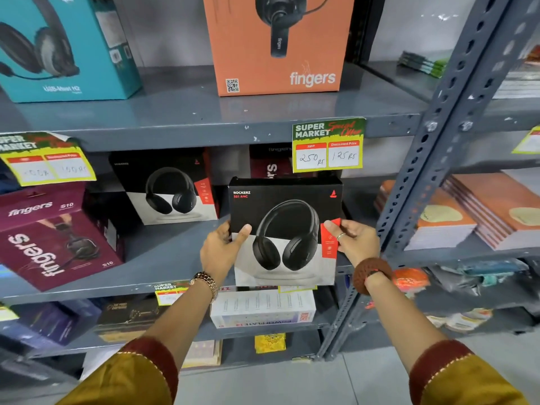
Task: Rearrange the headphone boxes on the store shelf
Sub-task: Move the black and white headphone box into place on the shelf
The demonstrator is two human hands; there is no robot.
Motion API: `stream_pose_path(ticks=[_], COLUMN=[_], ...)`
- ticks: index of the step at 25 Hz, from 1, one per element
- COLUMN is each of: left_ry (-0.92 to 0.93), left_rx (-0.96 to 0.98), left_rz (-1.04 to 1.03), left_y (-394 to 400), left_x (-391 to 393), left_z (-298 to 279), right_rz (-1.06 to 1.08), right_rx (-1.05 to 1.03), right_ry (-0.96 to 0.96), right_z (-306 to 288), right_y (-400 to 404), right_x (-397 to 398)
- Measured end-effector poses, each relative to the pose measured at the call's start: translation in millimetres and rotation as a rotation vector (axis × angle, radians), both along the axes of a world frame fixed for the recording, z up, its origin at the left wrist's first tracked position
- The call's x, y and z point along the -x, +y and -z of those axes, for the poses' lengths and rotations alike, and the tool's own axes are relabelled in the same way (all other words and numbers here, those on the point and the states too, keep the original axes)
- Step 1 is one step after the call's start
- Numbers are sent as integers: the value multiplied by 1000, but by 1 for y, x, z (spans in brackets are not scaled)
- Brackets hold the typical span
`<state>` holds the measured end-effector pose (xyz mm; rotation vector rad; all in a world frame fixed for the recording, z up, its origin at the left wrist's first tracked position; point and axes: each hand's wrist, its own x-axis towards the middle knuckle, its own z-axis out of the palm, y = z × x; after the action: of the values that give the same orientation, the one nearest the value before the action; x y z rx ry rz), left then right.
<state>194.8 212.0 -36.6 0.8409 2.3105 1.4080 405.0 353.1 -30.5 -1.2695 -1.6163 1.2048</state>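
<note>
Both hands, your left hand (pixel 223 247) and right hand (pixel 355 239), are clamping the side edges of the stiff, probably light Rockerz headphone box (pixel 285 232) between them, upright.

Supermarket price tag (pixel 328 144), yellow-bordered, hand-marked 250 and 125, fixed to a shelf edge right of centre. Stacked orange-covered notebooks (pixel 455 217) at right, beyond the perforated grey steel upright (pixel 438 135). White flat carton (pixel 263 308) on the lower shelf, centre.
</note>
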Motion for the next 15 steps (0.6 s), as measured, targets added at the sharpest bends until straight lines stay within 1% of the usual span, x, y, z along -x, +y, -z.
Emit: stream_pose_path(ticks=[4,9,12,15], left_ry=[-19,9,4,44], left_rx=[-7,-31,-69,-33], left_rz=[16,5,12,-33], left_y=[-35,-74,-99,-123], left_x=[-13,-15,5,42], left_z=[-10,-16,-17,-19], right_rz=[-13,-106,-181,-239], right_rx=[15,-9,-40,-57], right_ry=[-4,25,22,34], right_z=[-16,-24,-25,-23], right_y=[-29,-60,-76,-92], right_x=[-19,-17,6,49])
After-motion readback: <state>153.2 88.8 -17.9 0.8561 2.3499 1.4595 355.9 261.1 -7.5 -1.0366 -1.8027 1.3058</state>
